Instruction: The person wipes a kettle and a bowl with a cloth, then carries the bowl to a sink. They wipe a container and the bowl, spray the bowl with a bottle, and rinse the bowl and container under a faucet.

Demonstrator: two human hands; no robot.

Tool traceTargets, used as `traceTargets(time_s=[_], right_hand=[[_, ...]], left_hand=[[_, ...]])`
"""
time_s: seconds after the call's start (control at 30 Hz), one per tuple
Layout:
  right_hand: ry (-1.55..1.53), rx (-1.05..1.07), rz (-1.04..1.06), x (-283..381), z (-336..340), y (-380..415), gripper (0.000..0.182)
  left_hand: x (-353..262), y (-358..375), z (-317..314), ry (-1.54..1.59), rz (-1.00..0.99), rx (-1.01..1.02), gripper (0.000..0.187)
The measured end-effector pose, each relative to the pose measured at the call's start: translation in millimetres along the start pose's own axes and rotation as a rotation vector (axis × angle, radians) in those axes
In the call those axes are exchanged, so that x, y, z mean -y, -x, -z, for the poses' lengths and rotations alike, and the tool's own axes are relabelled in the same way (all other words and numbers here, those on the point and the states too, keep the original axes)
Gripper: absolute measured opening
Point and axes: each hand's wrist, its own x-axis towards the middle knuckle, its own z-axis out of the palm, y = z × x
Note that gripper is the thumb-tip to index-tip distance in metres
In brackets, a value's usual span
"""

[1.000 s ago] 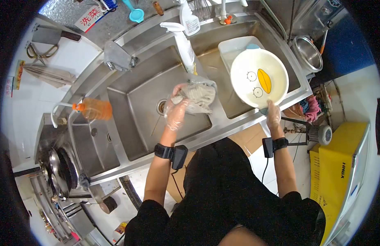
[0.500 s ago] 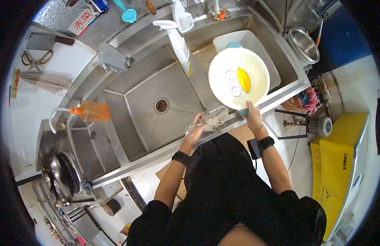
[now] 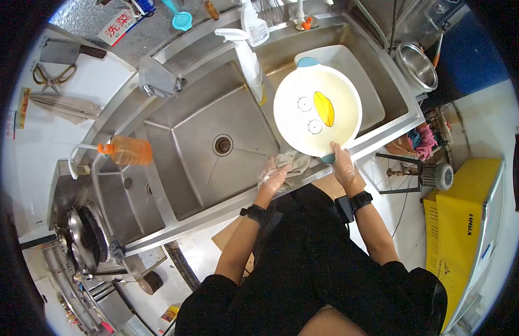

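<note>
My right hand [image 3: 343, 164], in a clear plastic glove, grips the near blue handle of a round white basin [image 3: 290, 120], thumb over the rim. Inside the basin is a cartoon face with two eyes and a yellow beak. A second blue handle [image 3: 308, 61] sticks out at its far side. My left hand [image 3: 272, 176], gloved too, is closed on a crumpled grey cloth [image 3: 293, 166] at the front of the sink, just below the basin. The basin overlaps a translucent white tub [image 3: 375, 101] in the right-hand sink bowl.
Two white spray bottles [image 3: 247, 63] stand around the divider and back ledge. A middle sink bowl [image 3: 206, 148] with a drain lies left of the divider. An orange bottle [image 3: 132, 150] is by the small left bowl. A cleaver [image 3: 59, 51] and scissors [image 3: 53, 77] rest on the left counter.
The basin has shifted a little left with my right hand on its handle. The grey cloth in my left hand now shows more plainly. The whole view has tilted slightly.
</note>
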Motion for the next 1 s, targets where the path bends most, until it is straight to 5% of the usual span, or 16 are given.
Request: traceTargets(time_s=[0.07, 0.17, 0.3, 0.37, 0.4, 0.47, 0.5, 0.57, 0.6, 0.7, 0.77, 0.8, 0.83, 0.87, 0.93, 1.0], right_hand=[[-0.457, 0.123, -0.165, -2, 5, 1, 0.054], [-0.681, 0.087, -0.144, -4, -1, 1, 0.056], [-0.996, -0.023, -0.069, 17, 14, 0, 0.044], [-1.604, 0.045, -0.734, 34, 26, -11, 0.038], [-1.604, 0.050, -0.727, 28, 15, -12, 0.038], [-1.027, -0.003, -0.148, 24, -3, -17, 0.048], [-1.025, 0.075, -0.269, 29, -2, -19, 0.046], [-1.129, 0.149, -0.399, 94, 53, -24, 0.046], [-1.055, -0.003, -0.118, 79, 16, -24, 0.044], [-0.813, 0.249, -0.225, 118, 58, -43, 0.045], [-0.828, 0.486, -0.323, 128, 83, -71, 0.044], [-0.889, 0.380, -0.128, 119, 76, -82, 0.048], [-1.529, 0.384, -0.021, 91, 35, -108, 0.048], [-2.168, 0.365, 0.101, 69, 1, -139, 0.050], [-1.341, 0.161, 0.183, 80, 24, -181, 0.052], [-0.832, -0.054, 0.132, 122, 45, -223, 0.067]], left_hand=[[9, -9, -6, -0.001, 0.034, -0.046, 0.090], [-34, 15, 43, 0.149, 0.047, 0.208, 0.094], [-35, 21, 57, 0.299, -0.142, 0.180, 0.097], [-37, 17, 60, 0.447, -0.337, -0.082, 0.103], [-39, 16, 58, 0.448, -0.337, -0.089, 0.103], [-65, 27, 64, 0.765, -0.276, -0.159, 0.100], [-70, 32, 69, 0.769, -0.277, -0.171, 0.100], [-75, 41, 78, 1.154, -0.086, 0.119, 0.078], [-69, 27, 74, 1.222, 0.078, 0.061, 0.059], [-36, 32, 75, 1.198, 0.109, -0.134, 0.045], [2, 41, 83, 1.344, -0.049, -0.088, 0.042], [44, 42, 80, 1.050, -0.284, -0.106, 0.037], [45, 49, 86, 1.050, -0.285, -0.118, 0.037], [40, 57, 95, 1.229, -0.058, -0.216, 0.035], [43, 67, 105, 1.382, 0.259, -0.353, 0.033], [51, 73, 101, 1.463, 0.265, -0.376, 0.034]])
